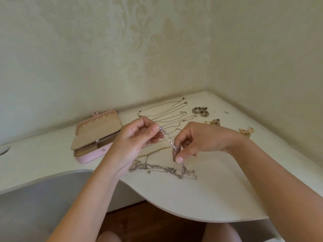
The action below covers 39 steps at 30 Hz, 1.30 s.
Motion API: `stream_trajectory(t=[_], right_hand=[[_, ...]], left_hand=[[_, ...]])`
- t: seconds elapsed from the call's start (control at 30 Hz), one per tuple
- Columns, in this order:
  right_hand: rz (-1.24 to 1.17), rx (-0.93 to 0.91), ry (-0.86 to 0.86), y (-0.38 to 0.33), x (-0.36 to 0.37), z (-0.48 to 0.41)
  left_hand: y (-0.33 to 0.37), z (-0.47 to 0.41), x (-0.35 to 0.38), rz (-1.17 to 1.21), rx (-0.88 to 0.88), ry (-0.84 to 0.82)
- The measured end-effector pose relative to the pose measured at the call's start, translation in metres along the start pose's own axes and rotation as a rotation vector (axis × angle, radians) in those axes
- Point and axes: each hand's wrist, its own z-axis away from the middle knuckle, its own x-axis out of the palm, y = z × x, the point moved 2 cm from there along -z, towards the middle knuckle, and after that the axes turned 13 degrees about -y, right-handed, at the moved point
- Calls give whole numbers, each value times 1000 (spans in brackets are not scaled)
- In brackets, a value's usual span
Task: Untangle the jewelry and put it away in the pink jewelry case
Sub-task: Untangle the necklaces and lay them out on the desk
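Tabletop (201,198): white, set into a wall corner. Its curved front edge runs just below the wrists, and a strip of surface shows between it and the tangle.
Left hand (138,137): raised, fingers curled, pinching the beaded upper end of one thin chain (168,140).
Right hand (197,138): lower, fingertips pointing down, pinching the same chain's other end.
Tangle (157,169): one silver knot of chains, beneath both hands.
Case (94,137): one, pink, open, left of the left hand.
Laid-out chains (167,112): several beyond the hands; exact count unclear.
Small clusters (200,111): three, beyond the right hand.
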Motion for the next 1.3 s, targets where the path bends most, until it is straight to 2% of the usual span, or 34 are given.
stream_trajectory(t=[0.1, 0.3, 0.4, 0.53, 0.63, 0.83, 0.97, 1.07, 1.3], right_hand=[[-74, 22, 21, 4, -3, 0], [-18, 140, -1, 14, -5, -1], [-63, 127, 42, 18, -6, -2], [-94, 122, -2, 18, -3, -3], [-124, 123, 30, 19, -3, -4], [-240, 20, 244, 23, -9, -10], [-210, 28, 366, 23, -16, -11], [-159, 92, 365, 20, -15, -10], [55, 323, 273, 13, -5, -4]], left_hand=[[5, 1, -2, 70, 2, 6], [6, 2, -4, 72, -3, 72], [5, 5, -4, 73, -5, 121], [12, 6, -5, 66, -35, 191], [24, 6, -5, -62, -61, 158], [48, 1, -10, -268, -154, 69], [66, -4, -14, -607, -215, 87], [77, -11, -19, -845, -229, 138], [85, -18, -16, -1020, -101, 184]])
